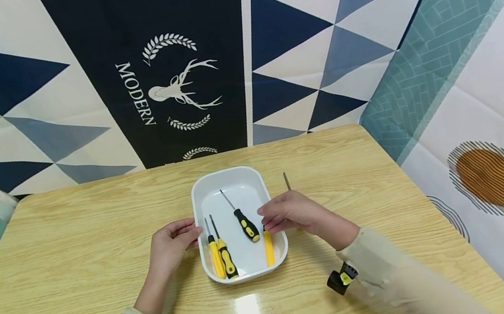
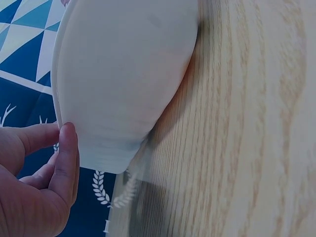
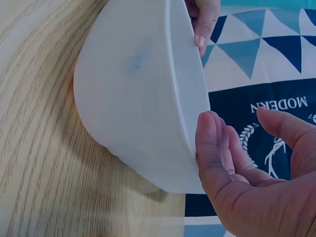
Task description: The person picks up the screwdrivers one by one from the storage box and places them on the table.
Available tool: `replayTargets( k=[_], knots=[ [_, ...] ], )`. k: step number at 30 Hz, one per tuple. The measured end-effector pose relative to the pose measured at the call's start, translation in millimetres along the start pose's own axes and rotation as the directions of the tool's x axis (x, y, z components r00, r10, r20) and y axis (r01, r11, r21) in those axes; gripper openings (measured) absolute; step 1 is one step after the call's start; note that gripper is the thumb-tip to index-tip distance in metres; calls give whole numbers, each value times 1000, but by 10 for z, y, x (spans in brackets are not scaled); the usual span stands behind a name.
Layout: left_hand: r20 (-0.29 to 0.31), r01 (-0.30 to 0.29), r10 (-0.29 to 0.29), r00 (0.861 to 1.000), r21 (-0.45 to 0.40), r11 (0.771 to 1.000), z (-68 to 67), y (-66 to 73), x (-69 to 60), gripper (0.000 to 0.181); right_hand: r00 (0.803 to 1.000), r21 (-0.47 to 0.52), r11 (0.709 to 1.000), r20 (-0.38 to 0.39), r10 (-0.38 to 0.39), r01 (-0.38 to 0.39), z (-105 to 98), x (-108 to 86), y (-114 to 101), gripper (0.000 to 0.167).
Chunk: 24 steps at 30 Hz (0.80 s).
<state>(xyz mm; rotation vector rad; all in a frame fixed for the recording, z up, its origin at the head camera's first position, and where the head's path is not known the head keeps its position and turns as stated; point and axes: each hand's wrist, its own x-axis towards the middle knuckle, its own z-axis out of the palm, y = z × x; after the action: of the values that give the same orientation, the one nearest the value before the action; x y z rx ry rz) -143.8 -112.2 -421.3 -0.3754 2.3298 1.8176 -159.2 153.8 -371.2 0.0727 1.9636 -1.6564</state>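
Note:
A white rectangular tray (image 1: 247, 278) with rounded corners sits on the table. My left hand (image 1: 173, 245) pinches its left rim between thumb and fingers, also plain in the left wrist view. At the right rim is my right hand (image 1: 293, 213); its fingers touch the rim while the thumb stands apart, as the right wrist view shows. Inside the tray lie a black-and-yellow screwdriver (image 1: 246, 225) in the middle, a yellow-handled screwdriver (image 1: 216, 257) and another black-and-yellow screwdriver (image 1: 226, 258) at left. A yellow handle (image 1: 269, 248) lies at right, its upper part hidden by my right hand.
A thin metal shaft (image 1: 286, 180) shows on the table beyond my right hand, its other end hidden. The wood-grain table (image 1: 94, 233) extends to both sides of the tray. A patterned cloth wall (image 1: 187, 68) rises behind the table's far edge.

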Motion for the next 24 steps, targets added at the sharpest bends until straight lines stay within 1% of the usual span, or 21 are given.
replayTargets(
  k=[7,16,24],
  knots=[
    [2,-7,7,1000,-4,1000,-4,-1,-14,35,1000,-9,1000,18,2,-1,54,21,-5,42],
    [3,-3,3,1000,-9,1000,-3,2,-11,35,999,4,1000,39,3,-3,136,14,-26,42],
    [3,1,-1,1000,-10,1000,-3,13,-12,35,998,-3,1000,62,15,-15,230,41,-11,37]
  ],
)
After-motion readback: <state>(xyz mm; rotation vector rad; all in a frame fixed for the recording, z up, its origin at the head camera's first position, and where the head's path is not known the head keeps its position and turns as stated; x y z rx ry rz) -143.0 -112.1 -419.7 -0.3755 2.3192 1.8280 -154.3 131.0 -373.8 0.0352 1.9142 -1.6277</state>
